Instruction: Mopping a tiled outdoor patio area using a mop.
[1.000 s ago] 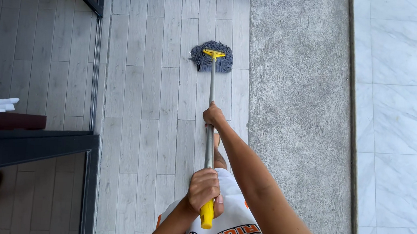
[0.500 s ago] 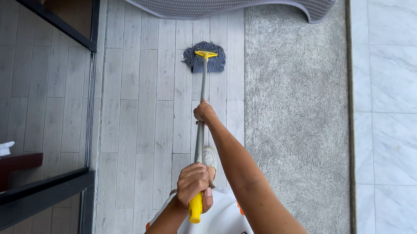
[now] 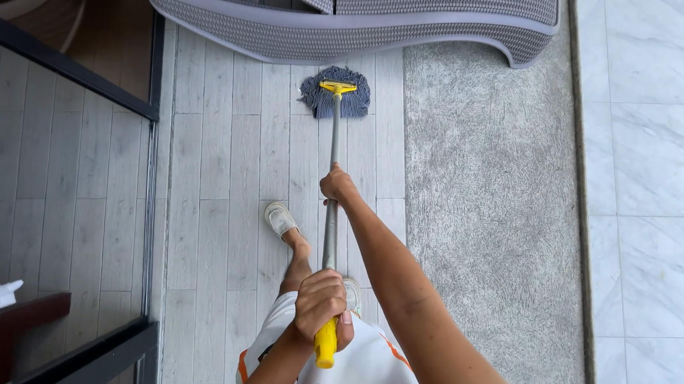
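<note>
Head view, looking down: left hand (image 3: pixel 320 304) wrapped tight round the yellow grip end of the mop handle (image 3: pixel 331 191), right hand (image 3: pixel 337 185) closed round the grey shaft farther down, spaced apart for leverage. Grey string mop head (image 3: pixel 335 93) flat on the pale plank floor (image 3: pixel 215 167), just short of the woven lounger (image 3: pixel 354 16), beside the grey mat (image 3: pixel 484 226); glass door (image 3: pixel 53 196) at left.
</note>
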